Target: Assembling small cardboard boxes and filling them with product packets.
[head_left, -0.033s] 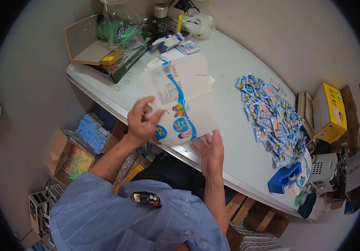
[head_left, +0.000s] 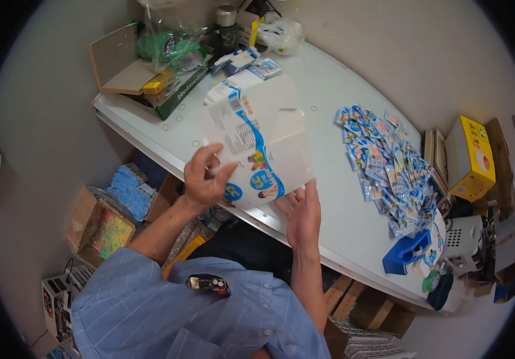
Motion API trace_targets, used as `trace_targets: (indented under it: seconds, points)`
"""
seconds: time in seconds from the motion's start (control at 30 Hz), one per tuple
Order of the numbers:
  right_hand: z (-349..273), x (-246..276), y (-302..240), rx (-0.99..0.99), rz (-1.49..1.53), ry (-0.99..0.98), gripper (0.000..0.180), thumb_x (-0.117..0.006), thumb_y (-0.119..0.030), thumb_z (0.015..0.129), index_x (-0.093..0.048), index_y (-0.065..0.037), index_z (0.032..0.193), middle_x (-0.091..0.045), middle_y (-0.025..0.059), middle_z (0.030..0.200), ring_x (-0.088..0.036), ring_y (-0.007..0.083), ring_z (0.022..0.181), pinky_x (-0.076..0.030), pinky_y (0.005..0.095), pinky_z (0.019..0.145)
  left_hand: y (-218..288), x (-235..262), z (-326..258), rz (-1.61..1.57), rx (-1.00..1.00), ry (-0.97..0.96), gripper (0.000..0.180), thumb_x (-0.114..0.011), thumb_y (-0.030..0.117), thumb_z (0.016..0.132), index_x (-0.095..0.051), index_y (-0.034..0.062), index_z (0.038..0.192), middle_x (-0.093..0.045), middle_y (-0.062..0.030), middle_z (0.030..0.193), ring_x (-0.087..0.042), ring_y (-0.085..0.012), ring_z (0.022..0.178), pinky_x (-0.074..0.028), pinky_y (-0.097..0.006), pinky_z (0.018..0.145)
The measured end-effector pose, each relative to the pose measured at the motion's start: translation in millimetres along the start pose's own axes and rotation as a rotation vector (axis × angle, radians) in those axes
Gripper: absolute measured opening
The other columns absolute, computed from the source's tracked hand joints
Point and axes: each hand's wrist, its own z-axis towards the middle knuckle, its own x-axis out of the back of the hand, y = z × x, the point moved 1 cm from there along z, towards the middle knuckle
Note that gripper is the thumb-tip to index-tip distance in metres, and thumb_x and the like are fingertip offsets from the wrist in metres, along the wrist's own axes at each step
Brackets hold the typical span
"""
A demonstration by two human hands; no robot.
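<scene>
Fingers [head_left: 199, 160] of the left hand [head_left: 205, 186] bow away from its thumb, leaving a gap beside the left edge of a white printed card sheet [head_left: 281, 157]; the right hand [head_left: 303, 224] has loosely bent fingers at the near right corner. Whether either hand pinches it, I cannot tell. In the head view, the sheet is over the table [head_left: 341, 221], long axis running away from the person, far end slightly leftward; its near left corner meets the table's front edge. Bare tabletop separates it from the packet pile [head_left: 386, 167] rightward and the green box [head_left: 182, 93] leftward.
</scene>
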Motion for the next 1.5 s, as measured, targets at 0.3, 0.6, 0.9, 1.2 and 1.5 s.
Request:
trace_targets:
  seconds: [0.3,0.6,0.9,1.2,1.5]
  points:
    - [8,16,-56,0.43,0.329,0.22,0.035,-0.059,-0.026,0.102,-0.054,-0.002,0.126,-0.061,0.0112,0.127,-0.055,0.0194,0.12,-0.046,0.037,0.099,34,-57,7,-0.095,0.21,-0.078,0.092,-0.088,0.021,0.075,-0.036,-0.0068,0.145,-0.05,-0.0261,0.138,-0.054,-0.0391,0.125,-0.045,-0.043,0.104]
    - [7,17,-83,1.241,0.008,0.321,0.008,-0.057,-0.009,0.096,-0.053,-0.002,0.097,-0.056,0.0087,0.103,-0.051,0.0147,0.098,-0.042,0.0316,0.091,89,-81,105,-0.277,0.295,-0.072,0.06,-0.089,0.028,0.077,-0.057,0.0,0.118,-0.067,-0.0114,0.11,-0.062,-0.0195,0.104,-0.048,-0.033,0.095]
    - [8,22,-77,1.329,-0.116,0.172,0.03,-0.075,-0.019,0.089,-0.053,-0.003,0.103,-0.058,0.0128,0.1,-0.057,0.023,0.096,-0.044,0.0369,0.092,44,-112,75,-0.84,0.078,0.044,0.043,-0.078,0.008,0.081,-0.05,0.0035,0.114,-0.049,-0.0153,0.125,-0.046,-0.0284,0.127,-0.039,-0.048,0.112]
    - [-4,34,-70,1.043,-0.196,0.289,0.029,-0.064,-0.02,0.092,-0.052,0.0,0.109,-0.062,0.0141,0.103,-0.059,0.0218,0.098,-0.043,0.0406,0.102,48,-108,66,-0.742,0.292,-0.079,0.068,-0.086,0.014,0.068,-0.044,0.0074,0.12,-0.038,-0.0172,0.137,-0.042,-0.0276,0.131,-0.039,-0.042,0.108]
    - [-9,36,-71,1.028,-0.233,0.333,0.059,-0.06,-0.023,0.09,-0.041,0.005,0.138,-0.05,0.0209,0.136,-0.049,0.0277,0.125,-0.035,0.0426,0.112,64,-130,57,-0.6,0.219,-0.016,0.093,-0.084,0.017,0.072,-0.026,0.0003,0.143,-0.034,-0.0156,0.136,-0.04,-0.0269,0.126,-0.035,-0.04,0.108]
